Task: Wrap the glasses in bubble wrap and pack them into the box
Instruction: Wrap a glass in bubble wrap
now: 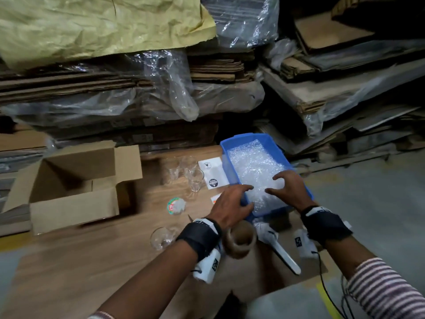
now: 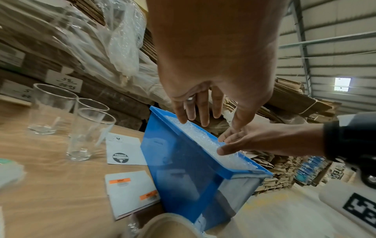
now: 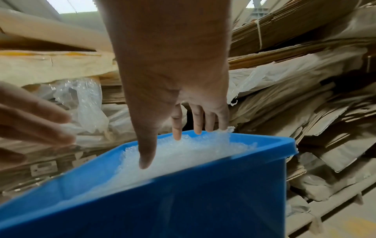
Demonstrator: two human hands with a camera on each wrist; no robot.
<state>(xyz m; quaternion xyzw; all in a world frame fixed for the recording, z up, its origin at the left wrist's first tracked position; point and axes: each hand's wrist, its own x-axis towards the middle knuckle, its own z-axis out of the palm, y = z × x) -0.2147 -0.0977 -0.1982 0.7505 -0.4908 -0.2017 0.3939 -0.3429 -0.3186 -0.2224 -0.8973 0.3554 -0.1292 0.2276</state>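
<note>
A blue bin (image 1: 243, 136) at the table's right edge holds a heap of bubble wrap (image 1: 250, 166). Both hands reach into its near end. My left hand (image 1: 250, 195) hangs over the bin's left wall with straight, spread fingers (image 2: 205, 117) just above the wrap (image 2: 203, 138). My right hand (image 1: 272, 185) is spread on the wrap, fingertips (image 3: 177, 136) touching it (image 3: 193, 151); neither hand grips it. Three clear glasses (image 1: 195, 180) (image 2: 89, 133) stand left of the bin. Another glass (image 1: 162, 238) lies near my left wrist. The open cardboard box (image 1: 76, 210) sits at the left, its visible part bare.
Sticker sheets (image 1: 212, 172) lie between the glasses and the bin. A brown tape roll (image 1: 240, 240) and a white tool (image 1: 278, 247) lie by my wrists. A round green-red item (image 1: 176, 206) sits mid-table. Stacked flat cardboard and plastic sheeting (image 1: 170, 88) wall off the back.
</note>
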